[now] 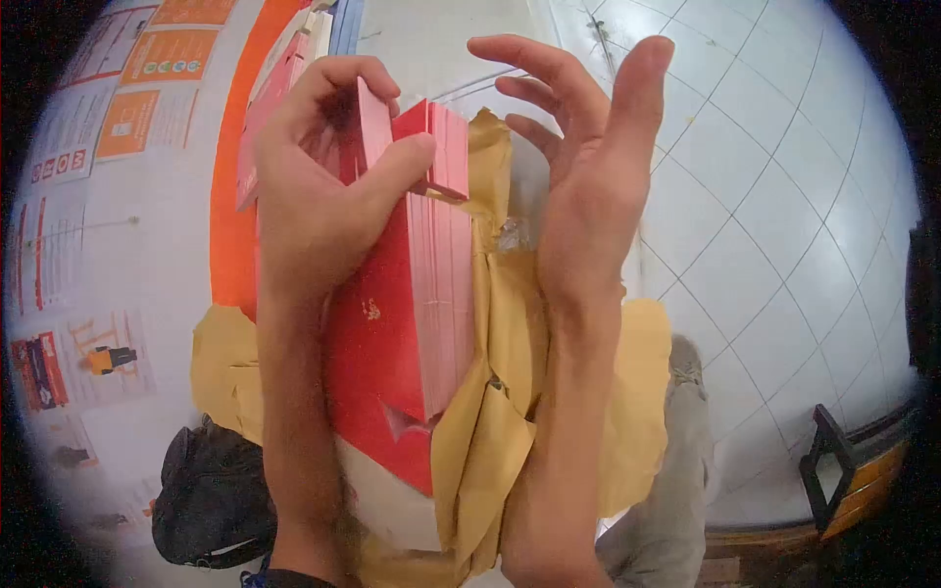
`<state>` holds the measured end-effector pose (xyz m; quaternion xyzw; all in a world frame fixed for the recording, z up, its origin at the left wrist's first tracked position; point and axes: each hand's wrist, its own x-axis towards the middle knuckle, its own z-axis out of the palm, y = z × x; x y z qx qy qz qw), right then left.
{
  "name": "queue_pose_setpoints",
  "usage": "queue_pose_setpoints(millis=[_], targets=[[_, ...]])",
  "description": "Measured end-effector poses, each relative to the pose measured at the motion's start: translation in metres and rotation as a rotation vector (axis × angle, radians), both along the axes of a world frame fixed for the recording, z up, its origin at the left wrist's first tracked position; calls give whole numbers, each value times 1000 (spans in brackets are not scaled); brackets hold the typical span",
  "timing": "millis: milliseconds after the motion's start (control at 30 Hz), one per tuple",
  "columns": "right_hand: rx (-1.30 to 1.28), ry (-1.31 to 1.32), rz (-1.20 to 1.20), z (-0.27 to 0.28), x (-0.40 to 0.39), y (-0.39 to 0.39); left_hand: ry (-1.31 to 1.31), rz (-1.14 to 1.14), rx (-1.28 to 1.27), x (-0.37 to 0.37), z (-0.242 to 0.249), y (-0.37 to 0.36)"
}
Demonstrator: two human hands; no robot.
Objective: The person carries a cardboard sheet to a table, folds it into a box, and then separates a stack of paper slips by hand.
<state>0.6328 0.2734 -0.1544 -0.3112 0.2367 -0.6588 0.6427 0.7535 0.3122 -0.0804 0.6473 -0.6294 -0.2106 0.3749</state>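
My left hand [319, 181] is closed around a small bundle of red paper pieces with pink edges [448, 147], thumb across its near face and fingers behind. Below it lies a thick stack of the same red paper [377, 323], with a small gold mark on its top and pink edges facing right. Torn brown wrapping paper [505, 314] opens around the stack. My right hand [598, 167] is raised to the right of the bundle, thumb and fingers spread, with nothing in it.
An orange strip [235, 196] runs along the left, beside a white wall with printed posters [147, 122]. A black bag [216, 495] sits at the lower left. White floor tiles [755, 196] spread at the right, with a wood and black metal piece of furniture [863, 480] at the lower right.
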Motion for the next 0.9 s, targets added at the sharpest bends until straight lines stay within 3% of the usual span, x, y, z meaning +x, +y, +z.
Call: queue_pose_setpoints(millis=[900], targets=[[2, -1, 43, 7, -4, 4, 9, -17, -6, 4, 1, -2]])
